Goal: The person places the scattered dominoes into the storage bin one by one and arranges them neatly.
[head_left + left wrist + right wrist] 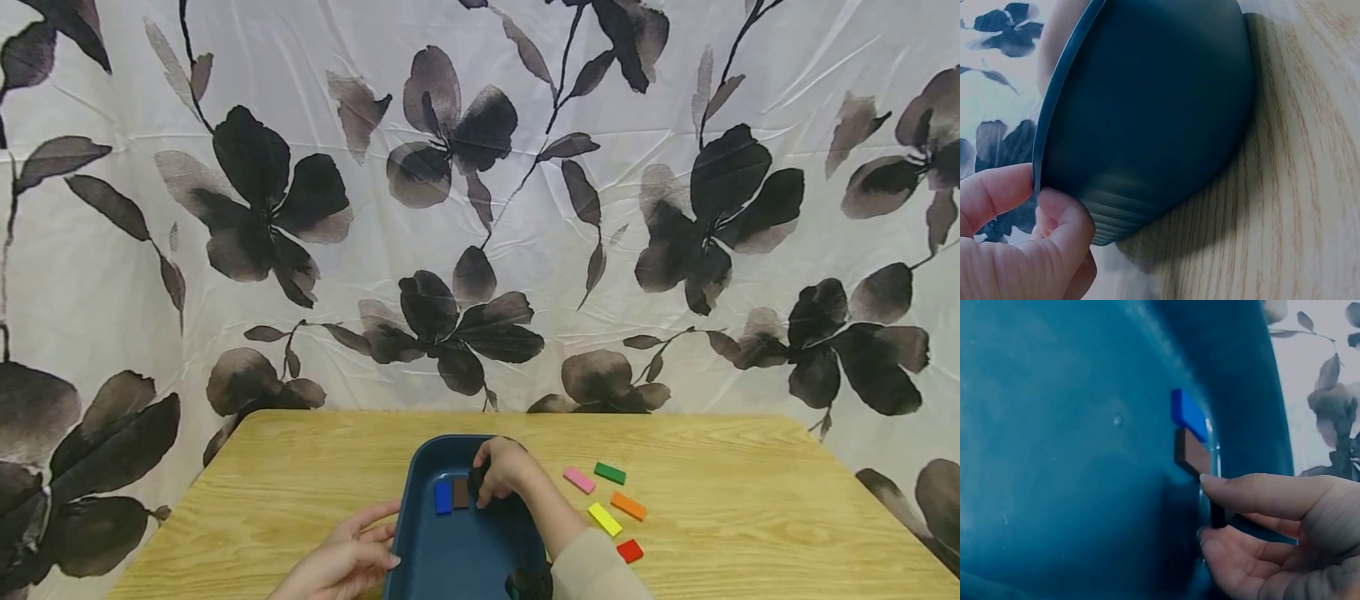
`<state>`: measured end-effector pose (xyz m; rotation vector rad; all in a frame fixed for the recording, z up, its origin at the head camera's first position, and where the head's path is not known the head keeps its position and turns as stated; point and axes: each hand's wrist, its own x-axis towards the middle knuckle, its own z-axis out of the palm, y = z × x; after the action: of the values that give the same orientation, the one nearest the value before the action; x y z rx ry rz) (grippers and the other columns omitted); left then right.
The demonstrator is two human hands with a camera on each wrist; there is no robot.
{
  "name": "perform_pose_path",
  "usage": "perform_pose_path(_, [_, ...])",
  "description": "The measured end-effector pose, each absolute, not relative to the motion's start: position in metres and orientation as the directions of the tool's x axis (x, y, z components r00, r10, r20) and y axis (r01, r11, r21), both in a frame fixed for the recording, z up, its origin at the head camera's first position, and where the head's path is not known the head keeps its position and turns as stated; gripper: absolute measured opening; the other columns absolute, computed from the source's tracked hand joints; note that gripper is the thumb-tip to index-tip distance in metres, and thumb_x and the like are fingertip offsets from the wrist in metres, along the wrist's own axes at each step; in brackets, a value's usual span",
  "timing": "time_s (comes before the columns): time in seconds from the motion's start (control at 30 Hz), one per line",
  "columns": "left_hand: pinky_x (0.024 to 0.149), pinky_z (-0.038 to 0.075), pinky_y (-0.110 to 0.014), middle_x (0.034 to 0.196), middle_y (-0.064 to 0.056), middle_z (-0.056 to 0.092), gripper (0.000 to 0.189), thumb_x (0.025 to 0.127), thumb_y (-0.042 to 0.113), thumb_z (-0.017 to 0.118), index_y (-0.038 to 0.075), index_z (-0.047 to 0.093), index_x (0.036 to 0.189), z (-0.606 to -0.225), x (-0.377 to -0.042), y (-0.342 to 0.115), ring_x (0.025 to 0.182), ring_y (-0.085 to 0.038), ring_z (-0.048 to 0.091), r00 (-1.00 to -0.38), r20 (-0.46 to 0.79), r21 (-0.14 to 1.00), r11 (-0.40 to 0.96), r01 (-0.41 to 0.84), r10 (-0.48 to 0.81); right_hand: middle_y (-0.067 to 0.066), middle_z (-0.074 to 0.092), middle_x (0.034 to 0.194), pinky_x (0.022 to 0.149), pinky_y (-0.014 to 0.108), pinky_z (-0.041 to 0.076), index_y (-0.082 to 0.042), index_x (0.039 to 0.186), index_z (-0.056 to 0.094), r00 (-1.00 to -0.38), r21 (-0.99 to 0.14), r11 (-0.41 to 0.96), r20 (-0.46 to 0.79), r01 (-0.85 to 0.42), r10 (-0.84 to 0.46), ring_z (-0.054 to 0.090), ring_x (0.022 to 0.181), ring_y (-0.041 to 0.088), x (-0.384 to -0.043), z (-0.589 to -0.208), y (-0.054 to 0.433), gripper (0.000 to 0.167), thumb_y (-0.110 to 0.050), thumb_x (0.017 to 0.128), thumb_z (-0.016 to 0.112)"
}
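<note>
the right hand (506, 472) pinches a black block (1217, 515) within the far end of the tray (465, 557), just beside the brown block (461, 493) and blue block (443, 497); the left hand (351, 552) grips the tray's edge. apparent step: row-laying. the next move likely calls for squaring the black block, then loosening the pinch.

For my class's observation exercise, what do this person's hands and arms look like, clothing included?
The left hand and right hand are bare, with no gloves or rings visible. A plain, pale beige sleeve covers part of the right arm; no left sleeve shows.
</note>
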<state>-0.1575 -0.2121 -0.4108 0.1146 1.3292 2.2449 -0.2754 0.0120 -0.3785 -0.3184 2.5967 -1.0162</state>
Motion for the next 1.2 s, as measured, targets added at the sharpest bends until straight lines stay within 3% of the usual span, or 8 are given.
perform_pose_path(0.27, [0.076, 0.049, -0.028, 0.109, -0.009, 0.053, 0.077, 0.076, -0.019, 0.049, -0.006, 0.014, 0.144, -0.412, -0.157, -0.211, 0.095, -0.017, 0.055, -0.875, -0.184, 0.845, -0.383, -0.374, 0.449, 0.009, 0.054, 0.074, 0.053, 0.031, 0.051, -0.009, 0.085, 0.059, -0.921, -0.612, 0.783, -0.229, -0.114, -0.314, 0.059, 0.056, 0.020, -0.276, -0.380, 0.009, 0.042, 0.009, 0.055, 0.083])
perform_pose_path(0.57, [0.077, 0.048, -0.027, 0.108, -0.009, 0.054, 0.077, 0.078, -0.017, 0.049, -0.006, 0.012, 0.145, -0.410, -0.157, -0.210, 0.093, -0.017, 0.056, -0.868, -0.204, 0.837, -0.379, -0.395, 0.453, 0.010, 0.054, 0.070, 0.055, 0.031, 0.051, -0.007, 0.087, 0.059, -0.913, -0.622, 0.776, -0.247, -0.107, -0.324, 0.056, 0.057, 0.019, -0.276, -0.380, 0.009, 0.040, 0.008, 0.059, 0.082])
perform_pose_path(0.7, [0.076, 0.048, -0.026, 0.104, -0.008, 0.056, 0.075, 0.079, -0.016, 0.050, -0.005, 0.015, 0.145, -0.408, -0.157, -0.209, 0.089, -0.016, 0.057, -0.864, -0.213, 0.831, -0.380, -0.405, 0.455, 0.011, 0.055, 0.072, 0.057, 0.033, 0.052, -0.005, 0.090, 0.060, -0.905, -0.686, 0.722, -0.241, -0.096, -0.349, 0.056, 0.058, 0.020, -0.276, -0.377, 0.012, 0.039, 0.009, 0.060, 0.081])
perform_pose_path(0.93, [0.075, 0.048, -0.027, 0.103, -0.007, 0.055, 0.076, 0.079, -0.016, 0.050, -0.005, 0.013, 0.145, -0.408, -0.157, -0.208, 0.089, -0.016, 0.057, -0.871, -0.228, 0.832, -0.379, -0.406, 0.435, 0.010, 0.061, 0.077, 0.066, 0.037, 0.054, 0.002, 0.106, 0.061, -0.878, -0.859, 0.512, -0.229, -0.022, -0.421, 0.059, 0.063, 0.017, -0.282, -0.360, 0.026, 0.045, 0.010, 0.065, 0.076])
perform_pose_path(1.2, [0.077, 0.048, -0.027, 0.104, -0.007, 0.055, 0.077, 0.080, -0.016, 0.050, -0.005, 0.011, 0.145, -0.408, -0.157, -0.207, 0.090, -0.016, 0.057, -0.869, -0.227, 0.834, -0.373, -0.407, 0.441, 0.007, 0.063, 0.075, 0.070, 0.038, 0.054, 0.002, 0.113, 0.058, -0.863, -0.906, 0.423, -0.197, -0.021, -0.466, 0.061, 0.066, 0.015, -0.288, -0.340, 0.054, 0.047, 0.006, 0.070, 0.075])
